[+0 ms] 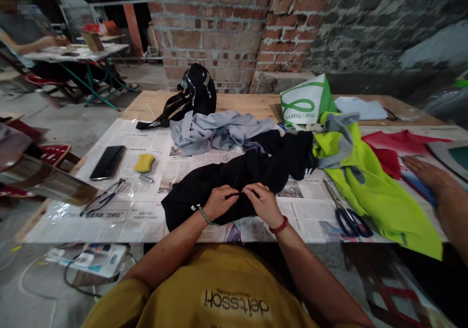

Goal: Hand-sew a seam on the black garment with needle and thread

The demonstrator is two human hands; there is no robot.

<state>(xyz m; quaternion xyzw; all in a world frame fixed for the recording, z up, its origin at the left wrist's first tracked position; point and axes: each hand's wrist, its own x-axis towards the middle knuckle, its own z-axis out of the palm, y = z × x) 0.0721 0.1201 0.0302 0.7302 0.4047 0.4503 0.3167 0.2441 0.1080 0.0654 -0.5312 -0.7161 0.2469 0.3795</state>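
A black garment (204, 179) with small white marks lies crumpled across the newspaper-covered table in front of me. My left hand (221, 202) pinches a narrow fold of it between thumb and fingers. Close beside it, my right hand (263, 202) grips the same fold, thumb and fingertips pressed together. The two thumbs almost meet at the middle of the cloth. Whether anything small sits between the fingertips cannot be made out. Behind the black garment, a grey garment (219, 128) lies bunched up and touches it.
Scissors (349, 218) and a neon yellow garment (380, 191) lie at right, near another person's hand (427, 174). At left are a phone (107, 162), a yellow sponge (144, 163), glasses (104, 196) and a bottle (54, 179). A black bag (201, 89) and a green-white bag (307, 101) stand behind.
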